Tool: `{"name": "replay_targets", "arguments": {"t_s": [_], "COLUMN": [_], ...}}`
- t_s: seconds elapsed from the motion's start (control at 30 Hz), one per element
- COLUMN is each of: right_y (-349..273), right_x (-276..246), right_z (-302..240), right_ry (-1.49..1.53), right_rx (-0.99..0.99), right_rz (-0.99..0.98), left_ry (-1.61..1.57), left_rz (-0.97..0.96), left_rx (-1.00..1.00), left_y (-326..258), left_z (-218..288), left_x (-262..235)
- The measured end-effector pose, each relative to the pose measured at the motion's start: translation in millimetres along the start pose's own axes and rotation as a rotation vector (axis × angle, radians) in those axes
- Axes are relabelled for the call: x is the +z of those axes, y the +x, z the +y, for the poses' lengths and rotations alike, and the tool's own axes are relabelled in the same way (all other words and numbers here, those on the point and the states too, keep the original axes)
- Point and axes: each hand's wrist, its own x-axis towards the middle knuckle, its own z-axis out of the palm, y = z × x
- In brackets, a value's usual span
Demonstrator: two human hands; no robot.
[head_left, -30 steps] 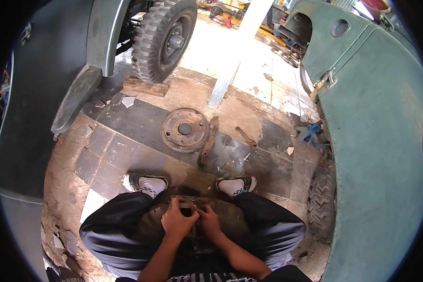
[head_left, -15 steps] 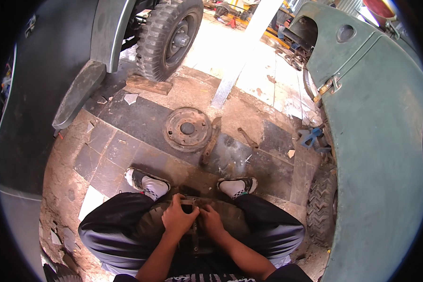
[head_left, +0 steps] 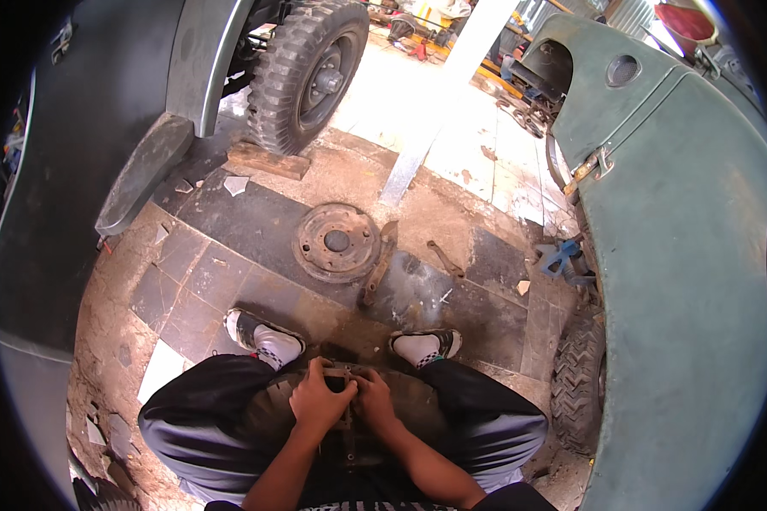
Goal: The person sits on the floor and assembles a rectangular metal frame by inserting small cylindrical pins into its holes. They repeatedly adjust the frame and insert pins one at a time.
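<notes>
My left hand (head_left: 318, 396) is closed, thumb and index finger pinching the end of a small flat metal piece (head_left: 338, 373) between my knees. Beside it, my right hand (head_left: 373, 399) has its fingers curled in at the other end of the piece. What exactly its fingertips grip is hidden. Under both hands lies a dark, worn, rounded object (head_left: 413, 393) that could be a tyre; I cannot be sure. A narrow metal strip with holes (head_left: 350, 447) runs from the hands toward my body.
Ahead on the tiled floor lie a rusty round drum plate (head_left: 337, 242), a long rusty metal bar (head_left: 378, 274) and a small curved metal lever (head_left: 446, 258). A vehicle wheel (head_left: 307, 77) stands by a wooden block (head_left: 268, 159). On the right are a green vehicle body (head_left: 682, 255) and blue stand (head_left: 559, 257).
The view has shifted slightly. Both hands stay at the metal piece between my knees, with the right fingers a little higher against it.
</notes>
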Motion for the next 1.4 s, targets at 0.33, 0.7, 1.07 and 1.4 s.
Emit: {"name": "replay_targets", "arguments": {"t_s": [0.33,0.7,1.07,1.4], "right_y": [-1,3,-14,-7], "right_x": [-3,-8,-9,-2], "right_z": [-11,-14,-3,-2], "right_ry": [0.005,0.057,-0.017,-0.07], "right_rx": [0.023,0.033,0.021,-0.011], "right_rz": [-0.052,-0.137,-0.199,-0.123], "left_ry": [-0.367,-0.376,-0.441,-0.43], "left_rz": [0.149,0.206,0.214,0.192], "left_rx": [0.065,0.086,0.082,0.07], "left_y": [-3,-6,1,1], "left_z": [-35,-31,-37,-28], "left_x": [27,29,34,27]}}
